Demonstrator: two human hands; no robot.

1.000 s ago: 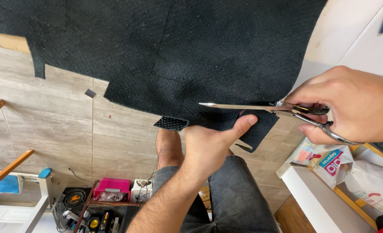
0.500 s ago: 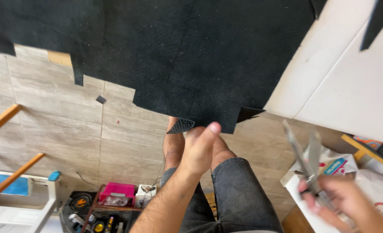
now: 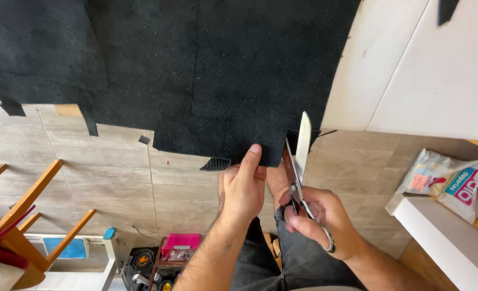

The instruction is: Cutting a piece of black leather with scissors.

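The left hand [image 3: 242,188] pinches the black fabric's [image 3: 212,70] lower edge at 6 o'clock while the right hand [image 3: 325,218] grips open scissors [image 3: 299,161] just beside; taut fabric should cut cleaner.

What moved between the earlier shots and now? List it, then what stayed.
The right hand swung the scissors from low on the right back up to the black fabric, blades open and pointing up at its lower edge. The left hand kept pinching that edge throughout. The scissors stayed in the right hand.
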